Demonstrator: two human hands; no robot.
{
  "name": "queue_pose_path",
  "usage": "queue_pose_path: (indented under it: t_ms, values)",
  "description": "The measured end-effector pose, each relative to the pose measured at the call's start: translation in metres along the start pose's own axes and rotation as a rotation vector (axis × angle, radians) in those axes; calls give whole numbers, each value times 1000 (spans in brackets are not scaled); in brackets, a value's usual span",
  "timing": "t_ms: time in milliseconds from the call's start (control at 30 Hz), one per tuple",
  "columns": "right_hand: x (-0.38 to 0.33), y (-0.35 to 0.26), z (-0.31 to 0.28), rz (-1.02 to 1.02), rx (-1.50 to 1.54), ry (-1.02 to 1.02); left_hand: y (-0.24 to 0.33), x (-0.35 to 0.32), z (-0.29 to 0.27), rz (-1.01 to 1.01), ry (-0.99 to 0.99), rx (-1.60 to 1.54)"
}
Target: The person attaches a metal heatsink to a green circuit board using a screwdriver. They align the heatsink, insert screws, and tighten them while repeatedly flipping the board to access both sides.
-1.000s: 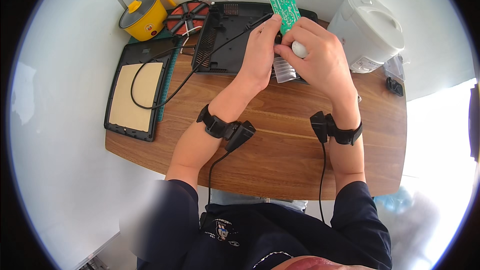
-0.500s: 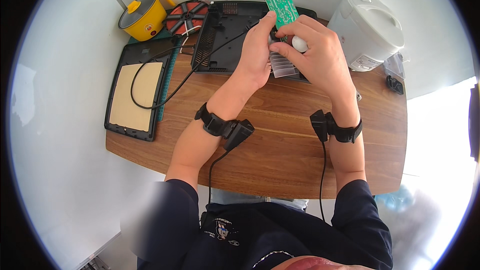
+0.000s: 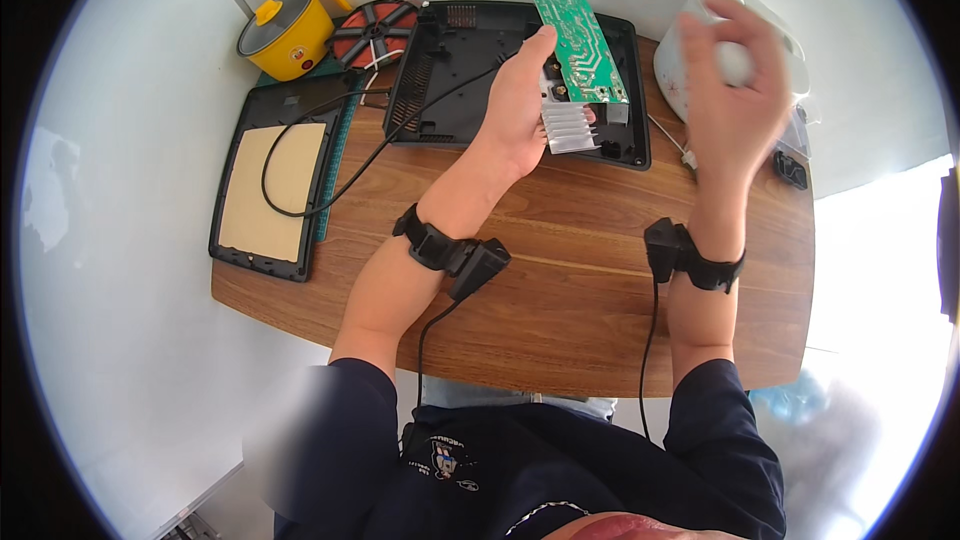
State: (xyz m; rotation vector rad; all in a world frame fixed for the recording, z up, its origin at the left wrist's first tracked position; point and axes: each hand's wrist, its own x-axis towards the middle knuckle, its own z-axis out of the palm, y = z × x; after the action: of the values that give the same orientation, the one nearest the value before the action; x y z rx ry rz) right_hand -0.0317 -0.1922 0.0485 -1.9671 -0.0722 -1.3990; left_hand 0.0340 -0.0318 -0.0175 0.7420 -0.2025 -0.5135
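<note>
My left hand [image 3: 515, 110] is closed on a green circuit board [image 3: 580, 45], its thumb along the board's left edge. The board stands tilted, solder side showing, and a finned silver heat sink [image 3: 569, 128] sticks out at its lower end. My right hand [image 3: 738, 105] is raised to the right of the board, apart from it and smeared by motion. In it is a white, round-ended thing [image 3: 735, 64]; the rest of that thing is hidden. Behind the board lies an open black plastic housing [image 3: 450, 90], with a black cord [image 3: 385, 145] looping leftward.
A black panel with a beige sheet [image 3: 270, 190] lies at the left on a green mat. Behind it stand a yellow pot [image 3: 292, 40] and a red and black coil disc [image 3: 372, 35]. A white appliance [image 3: 672, 70] and a small black part [image 3: 789, 170] are at the right.
My right hand has pulled away from the board to the right, carrying the white round-ended thing. More of the board and heat sink shows now; my left hand has barely moved.
</note>
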Motion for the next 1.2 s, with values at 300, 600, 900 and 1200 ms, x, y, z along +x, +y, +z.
queue_pose_path:
  t_ms: [300, 600, 900, 1200]
  values:
    - [18, -3, -59, 195, 1085, 168, -36, 11, -18, -128, 28, 24]
    - [4, 15, -14, 347, 1053, 239, -45, 12, -23, -150, 24, 91]
    - [3, -7, 8, 569, 1823, 302, -46, 11, -21, -127, -13, 137]
    - [-1, -11, 10, 294, 935, 263, -47, 13, -21, -100, -25, 139]
